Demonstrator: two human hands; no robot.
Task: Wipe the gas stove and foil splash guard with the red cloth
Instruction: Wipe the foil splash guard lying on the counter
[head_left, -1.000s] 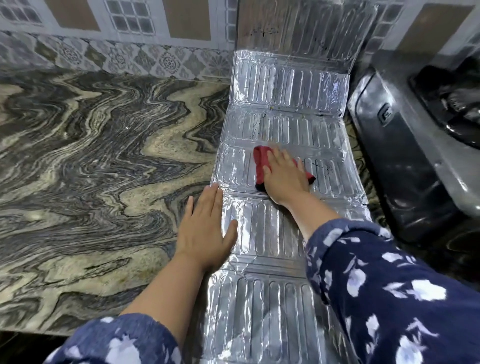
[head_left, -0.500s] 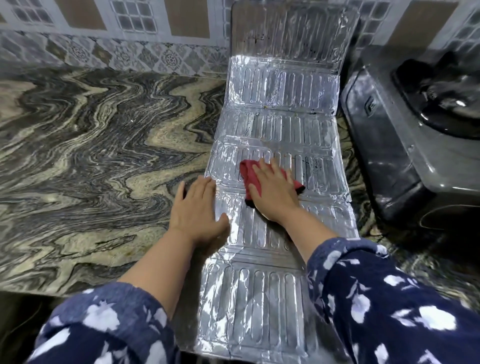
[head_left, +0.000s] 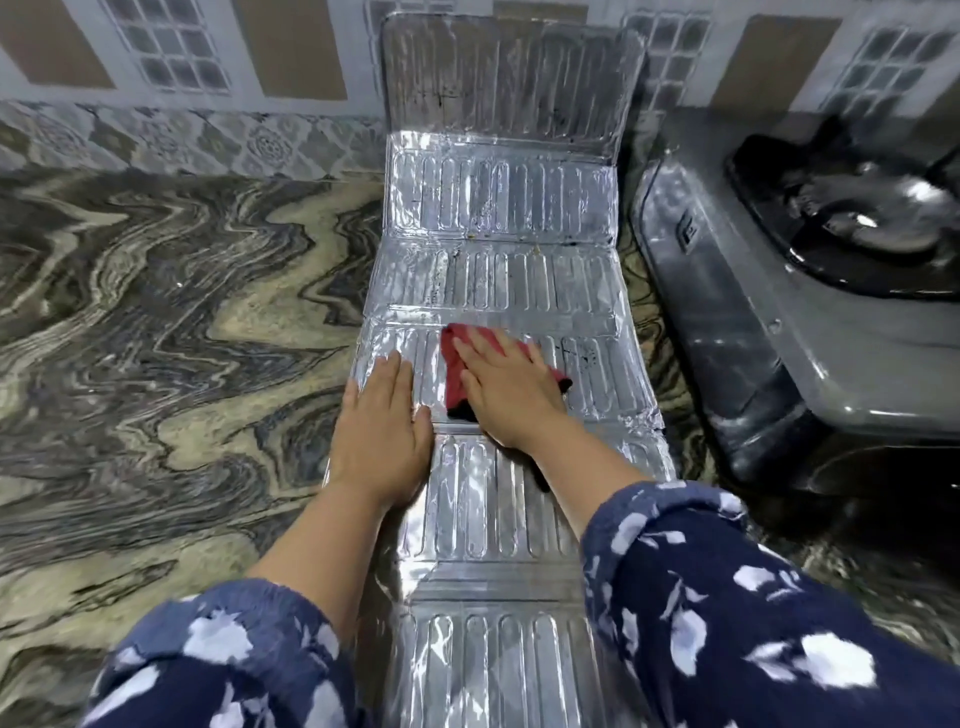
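The ribbed foil splash guard (head_left: 498, 218) lies unfolded flat along the marbled counter, its far panel leaning up against the tiled wall. My right hand (head_left: 506, 392) presses flat on the red cloth (head_left: 453, 371) on a middle panel; most of the cloth is hidden under the palm. My left hand (head_left: 382, 431) rests flat, fingers together, on the guard's left edge just beside the cloth. The steel gas stove (head_left: 769, 332) stands to the right of the guard, its black burner (head_left: 852, 234) at the upper right.
A swirled grey and beige stone counter (head_left: 166, 338) stretches to the left of the guard. A patterned tiled wall (head_left: 218, 140) runs along the back. The stove's side stands close to the guard's right edge, with a narrow gap between them.
My right hand and the cloth have slid toward me and a little left on the foil. My left hand has shifted further onto the guard's left edge, closer to the cloth.
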